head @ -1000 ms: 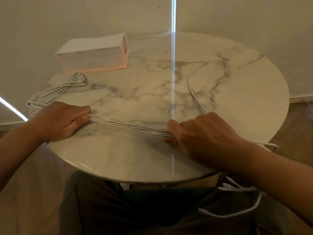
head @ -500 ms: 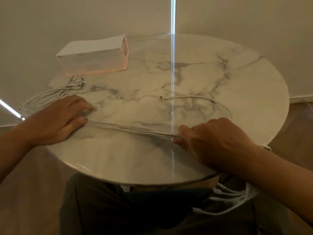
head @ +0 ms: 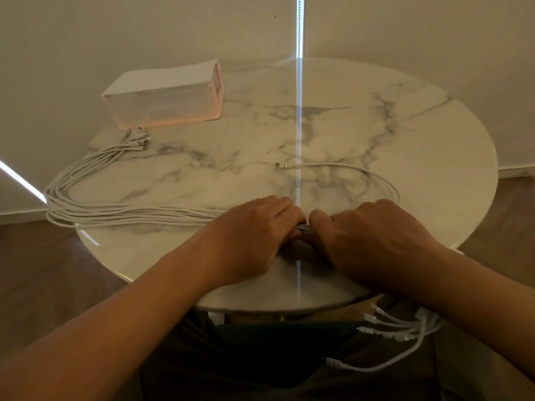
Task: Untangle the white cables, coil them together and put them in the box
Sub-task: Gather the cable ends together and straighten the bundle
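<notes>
A bundle of several white cables (head: 139, 217) lies across the near part of the round marble table (head: 405, 134). My left hand (head: 252, 230) and my right hand (head: 373, 238) meet at the table's middle front, both gripping the bundle side by side. To the left the cables loop past the table's edge and bend back to plug ends (head: 139, 141) near the box. One loose cable (head: 341, 167) curves away behind my right hand. Other plug ends (head: 388, 328) hang below the table at the right. The white box (head: 165, 96) stands at the back left.
A bright vertical light strip (head: 299, 27) runs down the wall corner and reflects on the tabletop. My dark-clothed lap (head: 260, 351) sits under the near table edge. Wooden floor (head: 515, 204) shows on both sides.
My left hand slid right along the bundle until it met my right hand. The freed length now lies in a long loop on the left.
</notes>
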{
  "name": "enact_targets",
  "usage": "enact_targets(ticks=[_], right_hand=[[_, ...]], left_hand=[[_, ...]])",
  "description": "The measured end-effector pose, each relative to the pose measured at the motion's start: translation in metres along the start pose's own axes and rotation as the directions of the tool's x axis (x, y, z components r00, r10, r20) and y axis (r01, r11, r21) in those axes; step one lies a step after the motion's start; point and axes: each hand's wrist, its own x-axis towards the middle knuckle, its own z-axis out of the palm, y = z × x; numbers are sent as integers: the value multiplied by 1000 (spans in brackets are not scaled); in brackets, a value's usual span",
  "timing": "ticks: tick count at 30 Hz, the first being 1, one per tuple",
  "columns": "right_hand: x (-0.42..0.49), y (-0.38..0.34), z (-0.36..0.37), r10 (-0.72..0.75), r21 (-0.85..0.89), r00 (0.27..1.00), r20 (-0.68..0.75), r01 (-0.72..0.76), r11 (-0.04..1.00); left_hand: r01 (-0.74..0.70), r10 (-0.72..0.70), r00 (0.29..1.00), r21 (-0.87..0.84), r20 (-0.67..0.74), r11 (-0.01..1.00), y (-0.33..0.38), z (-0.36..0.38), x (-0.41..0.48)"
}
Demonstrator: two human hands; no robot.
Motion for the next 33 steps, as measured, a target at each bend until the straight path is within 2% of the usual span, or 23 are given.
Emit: enact_targets(ticks=[4, 6, 8, 10, 12, 15, 22, 27, 33], right_hand=[[-1, -1, -4, 24, -9, 999, -44, -24, 1000], [-2, -5, -2, -3, -10, 1000, -20, 3, 1000], [1, -6, 0, -33, -18, 999, -11, 33, 999], [1, -6, -3, -44, 15, 996, -81, 46, 999], [-1, -7, -2, -57, -30, 995, -80, 54, 998], [-3, -10, -6, -59, 10, 998, -23, 59, 998], [11, -20, -24, -10, 72, 999, -52, 14, 997], [15, -21, -25, 100, 101, 993, -55, -94, 990], [6, -12, -26, 199, 118, 975, 100, -211, 970]], left_hand=[[49, -49, 999, 100, -8, 994, 2, -2, -5], [40, -38, 999, 95, -29, 995, 3, -5, -6], [-5, 8, 999, 62, -47, 998, 0, -5, -8], [-51, 56, 995, 64, -80, 997, -7, -6, -12], [-65, 73, 993, 91, -94, 994, -20, -9, -17], [-90, 105, 991, 170, -83, 981, -39, -13, -23], [-175, 217, 960, 226, -178, 958, -74, -26, -30], [-96, 157, 964, 271, -214, 958, -99, -25, -36], [36, 43, 965, 290, -260, 956, -139, -29, -56]])
